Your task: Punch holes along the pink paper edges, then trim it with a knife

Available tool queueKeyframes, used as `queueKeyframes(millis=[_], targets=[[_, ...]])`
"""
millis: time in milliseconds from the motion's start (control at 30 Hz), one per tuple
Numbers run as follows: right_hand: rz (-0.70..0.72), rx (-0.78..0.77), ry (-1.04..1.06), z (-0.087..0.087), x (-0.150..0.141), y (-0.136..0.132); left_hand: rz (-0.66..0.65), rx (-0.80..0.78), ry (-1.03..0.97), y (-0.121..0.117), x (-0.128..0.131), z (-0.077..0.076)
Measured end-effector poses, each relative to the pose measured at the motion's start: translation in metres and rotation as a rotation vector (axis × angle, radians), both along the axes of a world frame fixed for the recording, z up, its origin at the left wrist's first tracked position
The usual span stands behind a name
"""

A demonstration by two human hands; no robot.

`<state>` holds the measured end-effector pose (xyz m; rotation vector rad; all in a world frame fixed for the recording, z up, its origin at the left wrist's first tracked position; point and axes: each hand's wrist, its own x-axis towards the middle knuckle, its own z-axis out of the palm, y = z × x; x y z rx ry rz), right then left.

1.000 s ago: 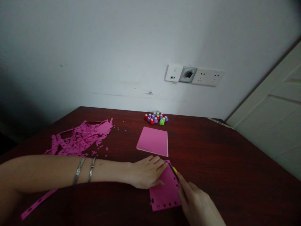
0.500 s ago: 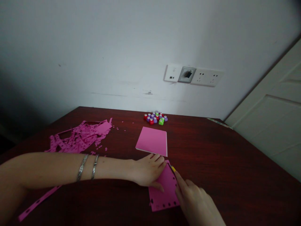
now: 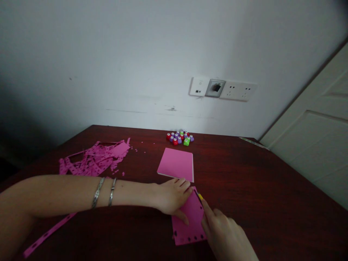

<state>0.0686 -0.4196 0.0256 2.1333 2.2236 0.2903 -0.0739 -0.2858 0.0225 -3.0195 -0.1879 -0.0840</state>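
Note:
A pink paper sheet (image 3: 192,219) with small dark holes along its bottom and right edges lies on the dark red table in front of me. My left hand (image 3: 174,197) presses flat on its upper left part, fingers and thumb spread. At the sheet's right edge, my right hand (image 3: 224,232) is closed around a yellow utility knife (image 3: 200,197). Only a bit of yellow shows past my index finger, and the rest is hidden in the grip. A dark slit runs beside it near the top right corner.
Behind the hands lies a stack of square pink paper (image 3: 176,164). Several small red, purple and green craft punches (image 3: 179,137) cluster near the wall. Pink punched strips and scraps (image 3: 95,157) pile up at left. A long punched strip (image 3: 50,233) lies below my left forearm.
The whole view has shifted very slightly. Both hands, the sheet and the knife keep almost the same places; no clear movement of the knife shows.

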Motion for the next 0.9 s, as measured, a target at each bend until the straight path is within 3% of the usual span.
queueKeyframes(millis=[233,567,900], targets=[[0.013,0.083,0.021,-0.019,0.005,-0.004,-0.022,0.037,0.002,0.0,0.005,0.0],[-0.01,0.069,0.112,-0.035,0.012,-0.018,-0.004,0.014,-0.013,0.0,0.005,-0.001],[-0.141,0.157,0.001,-0.031,-0.01,-0.036,0.017,-0.037,-0.007,-0.002,0.005,-0.001]])
